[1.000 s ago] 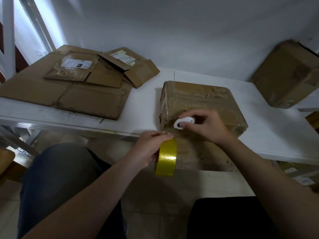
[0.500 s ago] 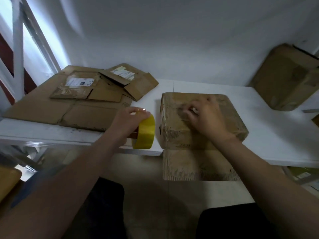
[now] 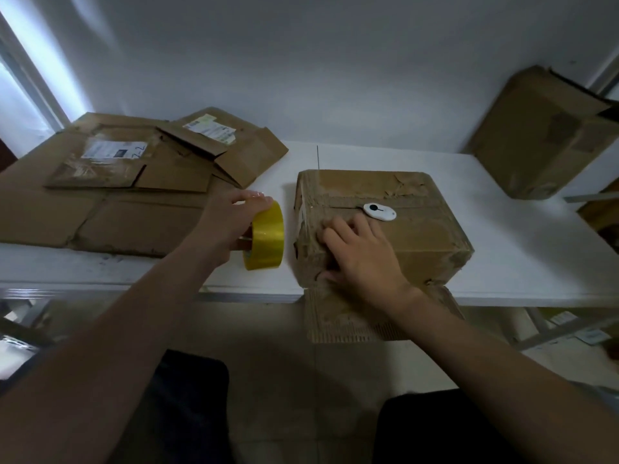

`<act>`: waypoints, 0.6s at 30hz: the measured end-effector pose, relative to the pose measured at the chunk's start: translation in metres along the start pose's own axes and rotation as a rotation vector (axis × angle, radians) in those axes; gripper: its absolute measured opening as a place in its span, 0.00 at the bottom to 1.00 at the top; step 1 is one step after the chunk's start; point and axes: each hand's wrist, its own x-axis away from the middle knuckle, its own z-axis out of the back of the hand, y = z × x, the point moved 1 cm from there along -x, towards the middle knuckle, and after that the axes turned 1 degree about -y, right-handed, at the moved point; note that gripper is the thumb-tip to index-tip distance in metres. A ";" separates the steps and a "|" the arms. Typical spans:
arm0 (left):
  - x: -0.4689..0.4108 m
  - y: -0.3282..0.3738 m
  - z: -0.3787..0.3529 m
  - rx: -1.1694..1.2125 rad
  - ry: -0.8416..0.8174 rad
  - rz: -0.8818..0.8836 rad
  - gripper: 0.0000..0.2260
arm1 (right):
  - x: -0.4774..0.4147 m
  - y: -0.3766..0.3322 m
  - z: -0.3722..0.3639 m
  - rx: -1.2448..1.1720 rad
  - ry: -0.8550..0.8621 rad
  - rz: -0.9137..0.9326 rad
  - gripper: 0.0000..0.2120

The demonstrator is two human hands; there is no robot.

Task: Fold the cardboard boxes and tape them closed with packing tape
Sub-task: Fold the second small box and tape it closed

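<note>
A folded brown cardboard box (image 3: 418, 226) stands at the front edge of the white table (image 3: 522, 262), one flap hanging down over the edge. My right hand (image 3: 358, 252) lies flat on the box's near left top, fingers spread and pressing along the corner. A small white cutter (image 3: 379, 211) rests on the box top just beyond my fingers. My left hand (image 3: 231, 222) grips a roll of yellow packing tape (image 3: 266, 236), held upright on the table just left of the box.
Several flattened cardboard boxes (image 3: 127, 195) with shipping labels lie stacked on the table's left half. Another assembled box (image 3: 542, 135) leans against the wall at the back right. My knees are below the table edge.
My left hand carried the tape roll from in front of the box up onto the table at its left. My right hand put the cutter on the box top and now presses there.
</note>
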 end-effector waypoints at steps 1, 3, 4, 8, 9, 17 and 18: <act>-0.001 -0.001 0.001 -0.008 -0.002 -0.007 0.15 | 0.000 0.001 0.001 -0.007 -0.012 0.002 0.31; -0.002 -0.001 0.002 -0.018 -0.008 -0.019 0.16 | -0.001 0.000 0.003 -0.032 -0.006 -0.025 0.31; -0.002 -0.002 0.002 -0.015 -0.011 -0.022 0.15 | -0.002 -0.003 0.004 -0.046 0.004 -0.060 0.30; 0.000 -0.001 0.000 -0.017 -0.025 -0.042 0.14 | -0.010 -0.028 0.005 -0.036 0.092 -0.289 0.21; 0.001 0.000 0.000 -0.018 -0.025 -0.047 0.14 | -0.014 -0.035 0.004 -0.025 0.134 -0.348 0.18; 0.002 -0.001 0.001 -0.020 -0.018 -0.044 0.14 | -0.025 -0.048 -0.006 -0.003 0.152 -0.500 0.16; 0.002 -0.001 0.001 -0.022 -0.017 -0.045 0.14 | -0.022 -0.047 -0.006 -0.007 0.146 -0.479 0.17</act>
